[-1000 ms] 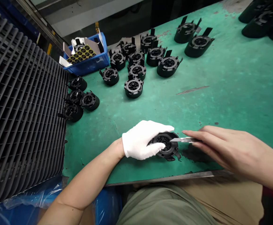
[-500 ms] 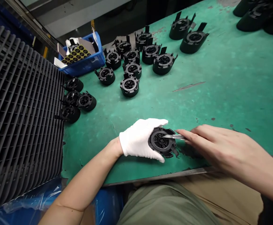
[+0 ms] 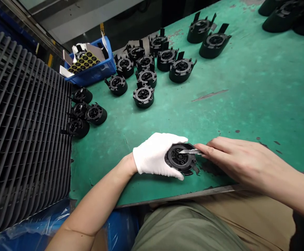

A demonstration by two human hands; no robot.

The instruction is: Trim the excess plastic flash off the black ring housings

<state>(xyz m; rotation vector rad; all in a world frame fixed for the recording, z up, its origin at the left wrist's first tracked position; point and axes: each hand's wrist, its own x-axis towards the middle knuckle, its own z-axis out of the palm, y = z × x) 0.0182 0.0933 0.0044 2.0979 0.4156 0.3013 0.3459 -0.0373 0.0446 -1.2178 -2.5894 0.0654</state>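
Two hands meet over one black round part [image 3: 181, 159] at the near edge of the green table [image 3: 258, 90]. The gloved left hand [image 3: 155, 155] curls round the part's left side, its grip pressed to the rim and steadying it against the table. The bare right hand [image 3: 235, 158] pinches a thin metal blade [image 3: 191, 151] between thumb and fingers, tip laid across the part's open centre.

By its look the part is moulded plastic: probably light and stiff, with thin tabs at the rim that could snap or catch. The solid outer ring seems the safest place to hold it, as the glove does now; the glove likely helps against slipping.

Many like parts [image 3: 146, 75] stand in a cluster far left, three more [image 3: 85, 113] just beside a dark slatted rack [image 3: 23, 122]. A blue bin [image 3: 94, 69] at far left holds a yellow sheet of dark round stickers [image 3: 85, 61]. No brand or writing can be read anywhere.
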